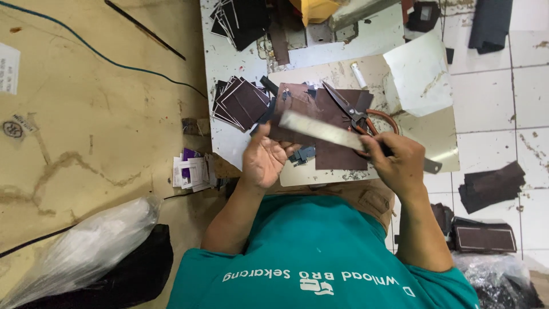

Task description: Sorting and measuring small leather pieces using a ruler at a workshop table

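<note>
2 hands (264,161) (397,161), 1 ruler (320,130), 1 scissors (357,116), 1 white tube (358,75)

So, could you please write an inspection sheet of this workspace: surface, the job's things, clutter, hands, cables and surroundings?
Surface: small pale worktable, scuffed, with a beige cutting board on it.
Job's things: long flat grey metal ruler; dark brown leather sheet under it; red-handled scissors lying on the sheet.
Clutter: stack of dark brown leather rectangles; small dark offcuts; white curled sheet.
Hands: left hand open, palm up, at the ruler's end; right hand grips the ruler.
Cables: blue cable and black cable on the floor.
Surroundings: clear plastic bag; paper cards; dark leather pieces on white tiles.
</note>
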